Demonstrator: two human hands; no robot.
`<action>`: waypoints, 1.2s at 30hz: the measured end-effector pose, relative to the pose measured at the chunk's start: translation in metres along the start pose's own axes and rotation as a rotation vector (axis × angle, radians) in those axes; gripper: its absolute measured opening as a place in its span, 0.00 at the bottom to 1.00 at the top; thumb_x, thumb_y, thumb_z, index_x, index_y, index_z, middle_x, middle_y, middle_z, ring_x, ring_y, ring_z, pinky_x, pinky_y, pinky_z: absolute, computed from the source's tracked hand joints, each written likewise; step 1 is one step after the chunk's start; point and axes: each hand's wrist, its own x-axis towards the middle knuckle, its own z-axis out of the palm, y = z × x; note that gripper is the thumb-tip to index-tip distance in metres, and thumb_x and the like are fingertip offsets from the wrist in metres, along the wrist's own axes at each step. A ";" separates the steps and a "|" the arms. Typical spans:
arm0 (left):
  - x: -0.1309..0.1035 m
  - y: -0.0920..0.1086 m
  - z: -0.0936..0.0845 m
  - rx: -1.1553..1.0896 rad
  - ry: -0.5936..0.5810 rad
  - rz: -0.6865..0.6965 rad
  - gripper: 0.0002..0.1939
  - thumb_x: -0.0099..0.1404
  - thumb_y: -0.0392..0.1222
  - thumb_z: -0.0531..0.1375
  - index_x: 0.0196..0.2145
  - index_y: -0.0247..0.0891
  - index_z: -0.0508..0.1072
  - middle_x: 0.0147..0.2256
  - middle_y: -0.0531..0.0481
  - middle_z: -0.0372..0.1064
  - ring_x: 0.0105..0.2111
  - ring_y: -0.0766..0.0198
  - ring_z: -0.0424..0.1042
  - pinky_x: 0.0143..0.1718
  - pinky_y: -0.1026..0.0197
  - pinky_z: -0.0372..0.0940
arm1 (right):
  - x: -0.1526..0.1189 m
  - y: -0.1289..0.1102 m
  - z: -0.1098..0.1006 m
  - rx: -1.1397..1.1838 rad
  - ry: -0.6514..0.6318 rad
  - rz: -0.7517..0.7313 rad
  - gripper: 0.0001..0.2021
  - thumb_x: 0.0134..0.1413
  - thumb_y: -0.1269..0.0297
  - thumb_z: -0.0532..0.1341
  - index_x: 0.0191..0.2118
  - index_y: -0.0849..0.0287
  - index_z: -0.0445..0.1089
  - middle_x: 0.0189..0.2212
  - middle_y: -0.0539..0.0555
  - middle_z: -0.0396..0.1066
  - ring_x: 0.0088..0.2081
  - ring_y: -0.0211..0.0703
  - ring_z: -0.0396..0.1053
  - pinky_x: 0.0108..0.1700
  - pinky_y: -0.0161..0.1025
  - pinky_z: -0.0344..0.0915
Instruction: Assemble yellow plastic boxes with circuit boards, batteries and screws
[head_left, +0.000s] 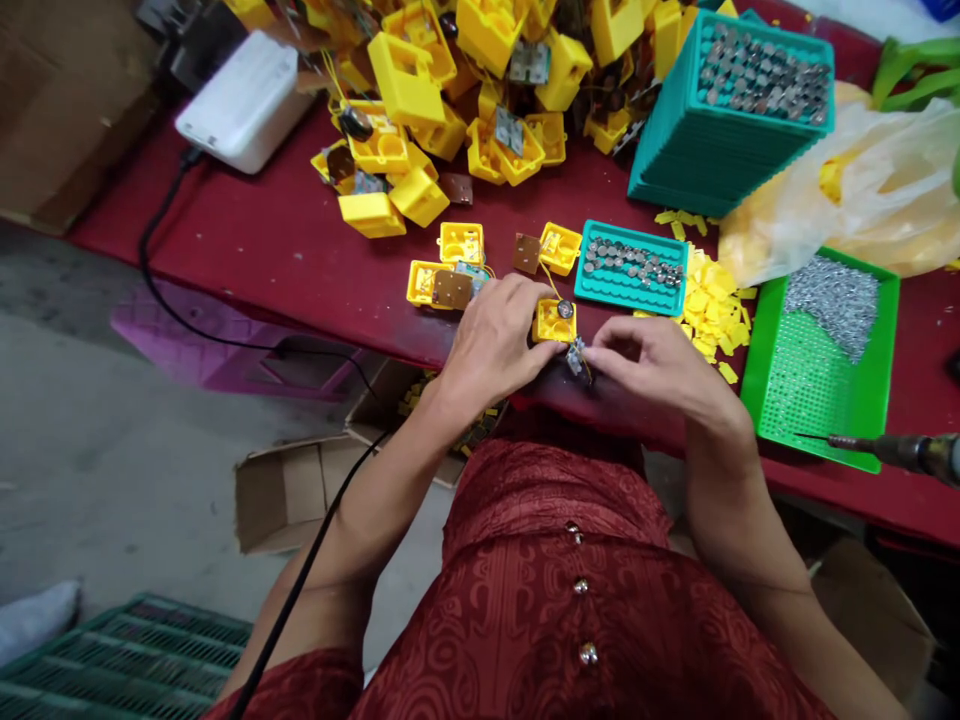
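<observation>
Near the table's front edge, my left hand (501,335) grips a small open yellow case (553,322) with a round dark part (565,309) at its top. My right hand (652,362) pinches a small metallic part with thin wires (576,357) just below the case's lower right corner. A yellow case half (560,246) and a brown board (526,253) lie behind the held case. Left of my left hand are another yellow case half (461,242) and a yellow case with a brown board (453,290).
A teal tray (631,305) of round metal pieces, yellow chips (712,305) and a green tray (772,425) of screws lie to the right, with a screwdriver tip (862,444) over it. Stacked teal trays (697,150), piled yellow cases (409,85) and a white box (244,100) stand behind.
</observation>
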 end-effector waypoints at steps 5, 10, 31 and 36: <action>-0.008 -0.002 -0.004 -0.048 0.042 0.048 0.21 0.64 0.41 0.70 0.53 0.35 0.74 0.50 0.40 0.75 0.51 0.50 0.75 0.55 0.50 0.70 | 0.023 0.000 0.010 -0.178 0.236 -0.122 0.09 0.60 0.62 0.67 0.42 0.61 0.79 0.40 0.56 0.77 0.43 0.44 0.71 0.49 0.42 0.64; -0.010 -0.008 -0.004 -0.074 0.082 0.074 0.23 0.62 0.40 0.73 0.52 0.37 0.73 0.50 0.42 0.74 0.50 0.53 0.75 0.54 0.51 0.71 | 0.046 -0.003 0.020 -0.264 0.062 -0.156 0.09 0.63 0.65 0.65 0.44 0.62 0.80 0.42 0.58 0.77 0.44 0.47 0.71 0.52 0.44 0.66; -0.012 0.011 -0.030 -0.347 0.046 -0.235 0.24 0.63 0.53 0.71 0.55 0.43 0.79 0.51 0.44 0.75 0.53 0.49 0.75 0.52 0.50 0.75 | -0.041 0.015 0.040 -0.125 0.268 -0.071 0.09 0.66 0.62 0.60 0.46 0.57 0.76 0.45 0.58 0.78 0.47 0.48 0.73 0.54 0.49 0.70; -0.007 0.019 -0.030 -0.629 -0.055 -0.390 0.22 0.67 0.59 0.66 0.48 0.39 0.81 0.43 0.43 0.78 0.46 0.51 0.78 0.42 0.55 0.78 | -0.029 0.005 0.006 0.509 0.265 0.155 0.14 0.59 0.56 0.66 0.47 0.56 0.71 0.33 0.51 0.76 0.34 0.39 0.75 0.40 0.40 0.74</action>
